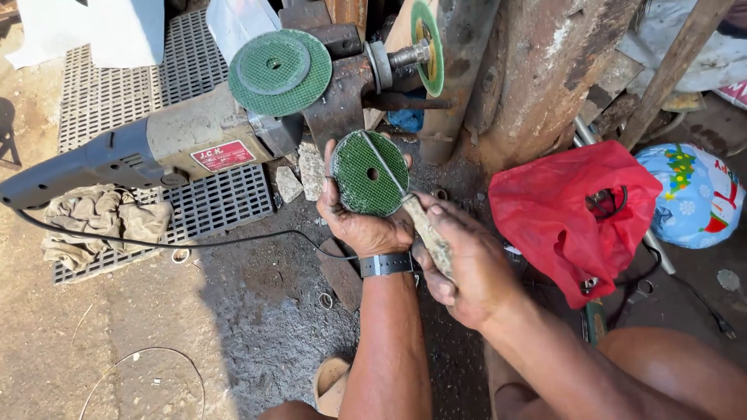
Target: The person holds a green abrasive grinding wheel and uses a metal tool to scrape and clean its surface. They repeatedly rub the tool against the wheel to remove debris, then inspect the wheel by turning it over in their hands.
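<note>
Left hand [359,222] up at centre, grip closed round a green cutting disc [370,173], fingers curled behind it and the thumb hooked over its left rim. The disc is round and flat with a fine mesh texture, a small hole in the middle, and its face turned up to the camera. Right hand [467,268] just to the right, fist wrapped tight on a worn, pale handle [426,232]; from it a thin metal blade [383,162] lies straight across the disc's face, touching it. A dark wristband [386,264] sits on the left wrist. Just beyond, a dusty grey angle grinder [156,152] lies on a perforated metal grate [117,85], with a second green disc [280,71] above its head. To the right, a crumpled red plastic bag [564,214] on dark, gritty ground.
</note>
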